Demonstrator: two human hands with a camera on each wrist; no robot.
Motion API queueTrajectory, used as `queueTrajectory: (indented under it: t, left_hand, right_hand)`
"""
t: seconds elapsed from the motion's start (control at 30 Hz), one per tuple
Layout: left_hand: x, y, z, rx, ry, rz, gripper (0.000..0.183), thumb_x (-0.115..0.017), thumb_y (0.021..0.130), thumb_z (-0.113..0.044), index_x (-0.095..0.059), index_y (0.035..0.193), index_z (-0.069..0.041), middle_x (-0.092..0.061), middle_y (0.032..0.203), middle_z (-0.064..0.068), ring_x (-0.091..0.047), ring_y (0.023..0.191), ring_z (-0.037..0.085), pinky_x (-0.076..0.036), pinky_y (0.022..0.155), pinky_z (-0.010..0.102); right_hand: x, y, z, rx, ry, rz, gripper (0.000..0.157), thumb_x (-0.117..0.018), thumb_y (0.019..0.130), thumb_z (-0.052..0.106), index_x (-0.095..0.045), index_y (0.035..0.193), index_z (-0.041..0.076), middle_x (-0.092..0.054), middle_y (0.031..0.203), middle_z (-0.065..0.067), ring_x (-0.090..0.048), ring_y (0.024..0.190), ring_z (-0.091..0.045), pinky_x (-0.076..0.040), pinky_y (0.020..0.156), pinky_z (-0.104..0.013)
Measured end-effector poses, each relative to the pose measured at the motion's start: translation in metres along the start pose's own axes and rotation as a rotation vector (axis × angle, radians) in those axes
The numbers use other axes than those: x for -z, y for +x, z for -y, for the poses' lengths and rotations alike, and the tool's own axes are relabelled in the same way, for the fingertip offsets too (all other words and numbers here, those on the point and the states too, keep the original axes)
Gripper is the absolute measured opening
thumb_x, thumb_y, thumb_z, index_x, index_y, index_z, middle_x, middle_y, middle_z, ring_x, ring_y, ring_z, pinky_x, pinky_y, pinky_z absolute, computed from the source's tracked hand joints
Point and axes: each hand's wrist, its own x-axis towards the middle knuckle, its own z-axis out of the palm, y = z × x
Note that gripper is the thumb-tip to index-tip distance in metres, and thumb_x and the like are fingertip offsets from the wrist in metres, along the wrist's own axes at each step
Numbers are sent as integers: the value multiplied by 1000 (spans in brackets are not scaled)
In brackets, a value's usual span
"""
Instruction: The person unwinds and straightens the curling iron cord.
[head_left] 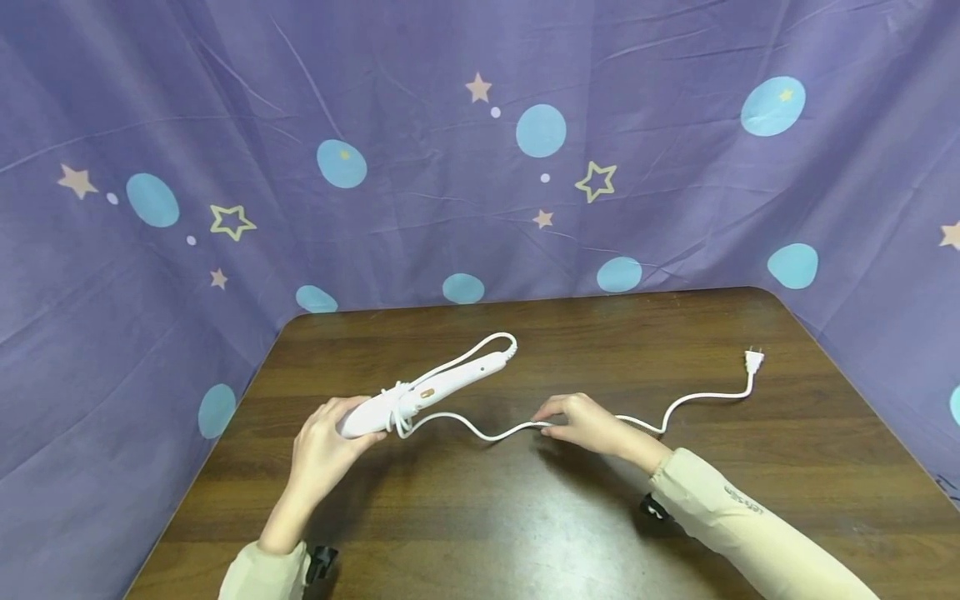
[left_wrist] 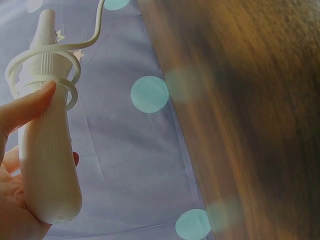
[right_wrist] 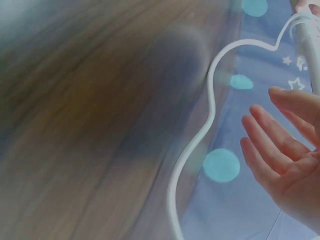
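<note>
Purple backdrop (head_left: 420, 50) behind a dark wooden table (head_left: 465, 517): a white appliance (head_left: 450, 382) held by its broad end

At the left, the broad, rounded end of the appliance is gripped by the left hand (head_left: 326, 446), with the thumb laid along one side and the fingers curled round the other. It appears to be held up off the table, tilted so that its narrow end is aimed far and to the right. A hard, smooth casing is suggested, probably light enough for one hand but a little slippery; the broad end seems the surest place to take hold. Around the middle, loose coils (head_left: 400, 408) of cable are wound just beside a gold button (head_left: 427, 393), where pressure is best avoided. Another loop is bent back from the narrow tip, and strain there could be harmful.

Rightward, the free length of the white cable (head_left: 483, 435) is laid out in waves; it looks soft and bendable, yet springy. Near its middle, the right hand (head_left: 588, 425) is lowered, fingers slightly spread in the right wrist view and nothing seen pinched; whether the cable is touched cannot be told. At the far right, the plug (head_left: 753, 361) is seen, prongs pointed away, its stiff body offering a firm hold.
</note>
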Motion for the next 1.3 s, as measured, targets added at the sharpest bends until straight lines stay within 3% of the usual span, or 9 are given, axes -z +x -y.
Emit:
queueTrajectory:
  t: [0.6,0.93,1.3]
  left_hand:
    - [0,3,-4,-37,12,-5,49,-84,49,-18,-66,94,-11,-63,81,5,-56,74,23,-40,61,39]
    - [0,2,-5,-52,6,-10,50,-84,48,-17,-66,94,-10,-63,81,5,-56,73,22,-40,61,39]
    - [-1,1,-6,-52,9,-3,50,-85,47,-16,-66,94,-12,-63,81,5,-55,73,23,-40,61,39]
  right_hand:
    - [-36,36,35,109,52,-40,21,-63,79,5,-64,99,3,-63,96,-4,-58,93,-15,-43,81,-25]
    - [-53,45,47,60,16,-121,31,-62,80,10,-60,110,3,-57,109,-13,-54,102,-23,-40,88,-35]
    - [-69,52,51,-18,74,-130,35,-62,81,11,-57,115,4,-58,110,-9,-53,104,-21,-39,90,-33]
